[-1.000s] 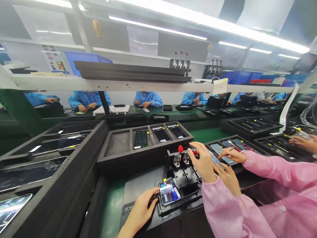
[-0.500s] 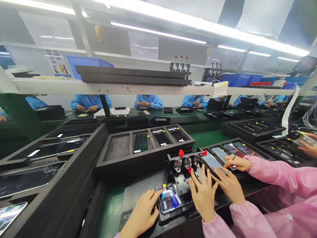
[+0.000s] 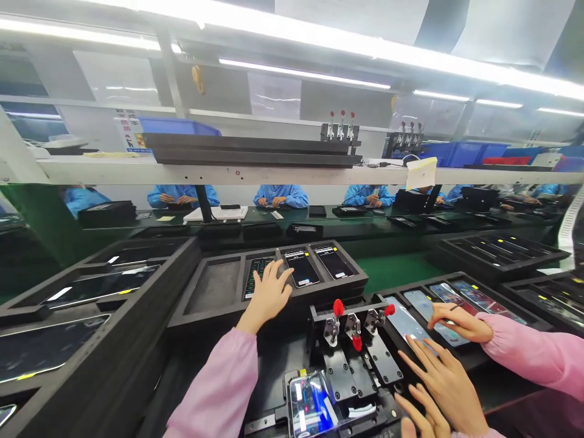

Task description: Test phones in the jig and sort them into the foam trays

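My left hand (image 3: 269, 295) is over the foam tray (image 3: 185, 316), its fingers apart on or just above a phone with a green grid on its screen (image 3: 250, 286). Whether the fingertips touch that phone I cannot tell. Two more phones (image 3: 301, 269) lie to its right. In front of me a clamp fixture (image 3: 365, 368) with red-tipped levers stands beside a lit phone in a holder (image 3: 312, 404). At the bottom edge my right hand (image 3: 424, 417) shows only partly, right of the fixture, fingers spread and holding nothing visible.
A co-worker's hands (image 3: 449, 377) reach in from the right over a tray of phones (image 3: 410, 325), close to my right hand. Stacked foam trays (image 3: 91, 340) with phones rise at the left. A white shelf (image 3: 274, 176) crosses above the bench.
My left hand has left the phone in the fixture's holder and moved up and forward to the tray. My right hand has moved down and right, away from the clamps. The view has shifted.
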{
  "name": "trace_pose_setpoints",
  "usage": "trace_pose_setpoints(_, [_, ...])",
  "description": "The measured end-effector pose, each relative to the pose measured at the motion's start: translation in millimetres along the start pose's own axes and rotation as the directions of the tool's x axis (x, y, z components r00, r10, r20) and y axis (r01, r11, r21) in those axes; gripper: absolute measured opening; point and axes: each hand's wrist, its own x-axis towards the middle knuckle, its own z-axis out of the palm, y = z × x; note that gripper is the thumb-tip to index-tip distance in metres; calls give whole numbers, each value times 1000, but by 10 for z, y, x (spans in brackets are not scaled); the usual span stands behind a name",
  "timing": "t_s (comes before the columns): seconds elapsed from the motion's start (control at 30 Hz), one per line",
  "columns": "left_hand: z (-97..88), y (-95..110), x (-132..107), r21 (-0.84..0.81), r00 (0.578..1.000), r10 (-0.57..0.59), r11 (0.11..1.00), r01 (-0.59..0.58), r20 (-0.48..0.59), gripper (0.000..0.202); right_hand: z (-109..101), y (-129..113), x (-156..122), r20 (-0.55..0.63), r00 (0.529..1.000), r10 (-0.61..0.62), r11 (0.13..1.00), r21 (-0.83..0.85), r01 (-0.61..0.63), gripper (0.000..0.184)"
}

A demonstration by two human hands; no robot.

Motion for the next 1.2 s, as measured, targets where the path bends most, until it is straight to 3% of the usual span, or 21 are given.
trace_pose_setpoints(0.13, [238, -159, 620, 61, 994, -63, 996, 58, 90, 45, 105, 67, -78, 68, 992, -106, 985, -130, 114, 56])
trace_pose_setpoints(0.3, [395, -332, 914, 123, 975, -135, 986, 114, 176, 50, 155, 115, -97, 43, 983, -179, 961, -205, 184, 58])
trace_pose_setpoints(0.57, [399, -365, 950, 181, 982, -110, 980, 81, 156, 49, 192, 142, -124, 42, 979, -198, 960, -192, 202, 59])
trace_pose_setpoints(0.8, [396, -394, 958, 188, 974, -105, 980, 67, 199, 45, 204, 155, -137, 65, 975, -215, 946, -235, 224, 59])
trace_pose_setpoints(1.2, [454, -401, 970, 166, 969, -146, 980, 113, 198, 48, 168, 143, -118, 61, 972, -227, 940, -246, 235, 58])
